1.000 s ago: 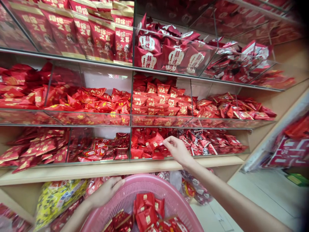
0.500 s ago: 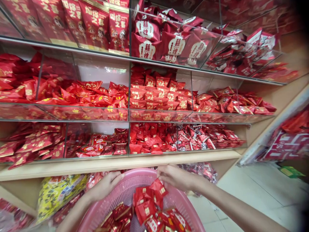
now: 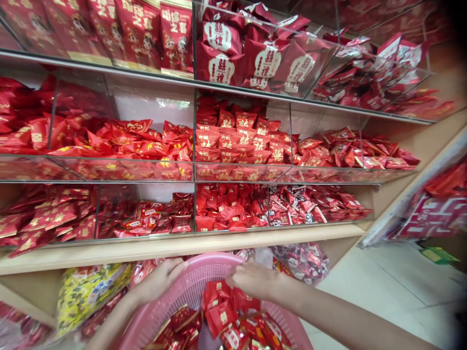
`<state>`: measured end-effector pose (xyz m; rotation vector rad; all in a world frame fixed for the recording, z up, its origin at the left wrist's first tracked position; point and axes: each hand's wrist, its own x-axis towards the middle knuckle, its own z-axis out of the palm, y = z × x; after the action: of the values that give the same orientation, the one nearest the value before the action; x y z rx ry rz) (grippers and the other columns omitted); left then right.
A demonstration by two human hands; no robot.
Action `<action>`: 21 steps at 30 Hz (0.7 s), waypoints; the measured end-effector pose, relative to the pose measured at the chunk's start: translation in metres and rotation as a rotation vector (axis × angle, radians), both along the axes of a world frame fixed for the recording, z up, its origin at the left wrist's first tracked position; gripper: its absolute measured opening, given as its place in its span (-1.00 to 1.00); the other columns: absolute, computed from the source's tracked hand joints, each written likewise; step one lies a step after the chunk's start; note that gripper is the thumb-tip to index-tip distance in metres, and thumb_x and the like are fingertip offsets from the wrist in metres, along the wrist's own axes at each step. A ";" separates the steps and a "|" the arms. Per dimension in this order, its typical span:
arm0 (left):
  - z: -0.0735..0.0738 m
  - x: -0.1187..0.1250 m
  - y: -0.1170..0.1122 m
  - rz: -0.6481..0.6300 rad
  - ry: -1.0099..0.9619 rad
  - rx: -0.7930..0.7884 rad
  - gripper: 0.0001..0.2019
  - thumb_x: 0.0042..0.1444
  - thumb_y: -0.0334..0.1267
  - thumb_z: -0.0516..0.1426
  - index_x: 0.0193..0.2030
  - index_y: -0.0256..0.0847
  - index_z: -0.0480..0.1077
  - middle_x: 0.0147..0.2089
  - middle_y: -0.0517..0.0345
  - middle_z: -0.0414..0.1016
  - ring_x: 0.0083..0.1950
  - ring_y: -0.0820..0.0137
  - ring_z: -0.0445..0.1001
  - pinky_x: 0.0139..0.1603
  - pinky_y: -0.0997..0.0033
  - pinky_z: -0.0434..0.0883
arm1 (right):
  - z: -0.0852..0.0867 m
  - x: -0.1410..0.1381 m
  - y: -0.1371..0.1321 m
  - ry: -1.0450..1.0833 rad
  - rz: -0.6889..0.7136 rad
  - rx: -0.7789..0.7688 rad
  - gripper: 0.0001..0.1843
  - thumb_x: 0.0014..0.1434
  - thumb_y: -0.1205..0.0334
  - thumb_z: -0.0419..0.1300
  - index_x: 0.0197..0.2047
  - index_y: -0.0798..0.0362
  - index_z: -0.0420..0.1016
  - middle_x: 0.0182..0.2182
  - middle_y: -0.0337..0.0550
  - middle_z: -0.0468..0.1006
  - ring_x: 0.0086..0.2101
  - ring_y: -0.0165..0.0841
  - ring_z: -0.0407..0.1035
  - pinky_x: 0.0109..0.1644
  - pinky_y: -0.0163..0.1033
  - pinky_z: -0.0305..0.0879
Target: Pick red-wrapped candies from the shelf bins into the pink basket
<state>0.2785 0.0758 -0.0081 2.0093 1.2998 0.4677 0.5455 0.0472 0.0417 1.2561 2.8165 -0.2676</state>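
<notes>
A pink plastic basket (image 3: 215, 258) with perforated sides is in front of me, below the shelf edge. My left hand (image 3: 166, 277) is closed over its rim on the left. Inside the basket, red candy packets (image 3: 221, 311) with gold print lie beside darker, shiny red packets (image 3: 178, 325). My right hand (image 3: 253, 279) is inside the far right rim, just above the red packets, fingers curled downward. Its fingertips are slightly blurred and partly hidden, so whether a packet is between them does not show.
Shelves with clear dividers hold red packets (image 3: 233, 146) in several rows. A wooden ledge (image 3: 189, 242) runs behind the basket. Beneath it are a yellow bag (image 3: 91, 296) and a clear bag of packets (image 3: 306, 262). Floor tiles (image 3: 365, 291) show at right.
My right hand has moved down and slightly left, off the rim area toward the packets. The red packet below its fingers now lies lower, on the pile. My left hand stays on the rim.
</notes>
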 end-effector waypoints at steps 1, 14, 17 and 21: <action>0.001 0.000 0.000 -0.004 0.000 -0.005 -0.53 0.21 0.09 -0.15 -0.28 -0.23 0.39 -0.24 0.13 0.47 -0.17 0.29 0.39 -0.04 0.35 0.28 | -0.001 0.000 0.000 -0.036 0.027 0.009 -0.80 0.01 0.54 0.20 -0.45 0.05 0.53 -0.42 -0.16 0.60 -0.40 -0.28 0.47 -0.41 -0.30 0.22; -0.004 0.004 0.000 0.022 0.055 0.062 -0.54 0.20 0.14 -0.14 -0.36 -0.20 0.32 -0.32 0.20 0.37 -0.23 0.34 0.32 -0.13 0.38 0.25 | 0.043 0.014 0.022 0.499 -0.096 0.209 -0.75 0.29 0.30 -0.03 -0.11 0.01 0.45 -0.28 -0.14 0.56 -0.31 -0.36 0.43 -0.22 -0.34 0.22; -0.001 0.007 0.001 -0.005 0.051 0.010 -0.51 0.18 0.17 -0.14 -0.43 -0.21 0.28 -0.41 0.24 0.29 -0.31 0.38 0.28 -0.24 0.42 0.24 | 0.051 0.003 0.034 0.640 -0.189 0.272 -0.77 0.27 0.30 -0.01 -0.14 0.02 0.46 -0.32 -0.17 0.56 -0.36 -0.38 0.40 -0.27 -0.34 0.20; 0.000 0.007 0.001 -0.007 0.033 0.010 -0.48 0.17 0.19 -0.14 -0.40 -0.24 0.33 -0.42 0.23 0.30 -0.33 0.39 0.27 -0.25 0.42 0.24 | 0.066 -0.024 0.060 0.765 -0.325 0.293 -0.86 0.19 0.27 0.10 -0.27 0.05 0.49 -0.36 -0.19 0.57 -0.38 -0.39 0.40 -0.29 -0.35 0.22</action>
<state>0.2858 0.0767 -0.0082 2.0374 1.3119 0.4399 0.5214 0.1070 0.1073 2.0553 3.3283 -0.4398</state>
